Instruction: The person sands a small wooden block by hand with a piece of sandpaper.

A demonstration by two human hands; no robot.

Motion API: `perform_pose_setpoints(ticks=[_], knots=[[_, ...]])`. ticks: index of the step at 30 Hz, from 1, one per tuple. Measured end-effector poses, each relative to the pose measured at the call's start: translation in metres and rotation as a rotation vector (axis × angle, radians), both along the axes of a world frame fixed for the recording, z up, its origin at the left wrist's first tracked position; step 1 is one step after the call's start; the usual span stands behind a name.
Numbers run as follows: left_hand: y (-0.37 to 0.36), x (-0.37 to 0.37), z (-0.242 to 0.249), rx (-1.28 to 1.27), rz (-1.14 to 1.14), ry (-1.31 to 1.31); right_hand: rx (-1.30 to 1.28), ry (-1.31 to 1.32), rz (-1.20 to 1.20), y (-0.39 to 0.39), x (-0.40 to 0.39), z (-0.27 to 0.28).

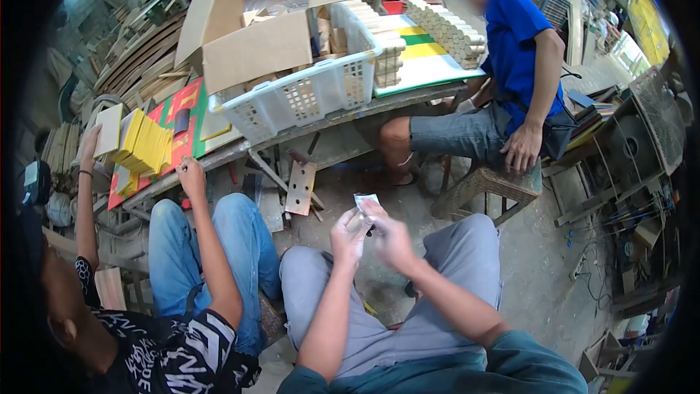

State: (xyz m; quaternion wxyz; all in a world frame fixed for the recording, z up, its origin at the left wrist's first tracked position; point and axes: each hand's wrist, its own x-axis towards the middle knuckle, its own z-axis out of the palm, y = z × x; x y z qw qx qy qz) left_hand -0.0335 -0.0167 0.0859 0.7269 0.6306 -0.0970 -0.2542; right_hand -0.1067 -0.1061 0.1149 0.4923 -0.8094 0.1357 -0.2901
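Note:
Above my lap, between my knees, my left hand (350,235) pinches a small piece with a pale, printed-looking face (366,201). My right hand (388,235) is right beside it, blurred by motion, its fingers over the same piece. Part of the piece is hidden behind my fingers, and its exact shape is too small to tell. Something dark shows between the two hands. Whether my right hand grips the piece or only rubs against it cannot be made out.
A white plastic crate (302,95) and an open cardboard box (255,51) stand on the bench ahead. Seated at left, a co-worker handles yellow-edged boards (142,142). Another in blue sits on a stool (496,184) at right, near stacked wooden cylinders (448,33).

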Motion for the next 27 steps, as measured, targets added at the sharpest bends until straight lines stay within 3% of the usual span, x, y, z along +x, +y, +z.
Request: perform_pose_setpoints(ticks=[1,3,8,13,17,19,21,23,27], knots=[[-0.004,-0.002,-0.002,-0.002,-0.015,0.005,-0.103,-0.025,-0.041,0.008,0.004,-0.002],[-0.006,-0.005,-0.005,-0.284,-0.028,0.143,-0.079,0.012,-0.023,-0.001,0.011,-0.003],[-0.004,0.014,-0.017,-0.121,-0.007,-0.056,-0.109,-0.027,0.006,0.009,0.004,-0.006],[0.000,0.002,-0.016,-0.171,-0.092,-0.068,-0.010,0.074,-0.056,0.001,0.013,-0.012],[0.002,0.003,-0.013,-0.122,0.031,-0.073,-0.118,-0.056,-0.012,0.011,0.007,-0.008],[0.002,-0.006,-0.014,-0.157,-0.040,-0.115,0.021,0.072,-0.053,-0.005,0.018,-0.011],[0.008,0.002,-0.011,-0.153,-0.022,-0.124,-0.001,0.110,-0.065,0.011,0.012,-0.012],[0.007,0.009,-0.008,-0.159,0.031,-0.132,-0.146,-0.031,-0.037,0.025,0.000,-0.008],[0.010,-0.006,-0.005,-0.153,-0.047,-0.124,-0.028,0.045,-0.065,0.005,0.015,-0.009]])
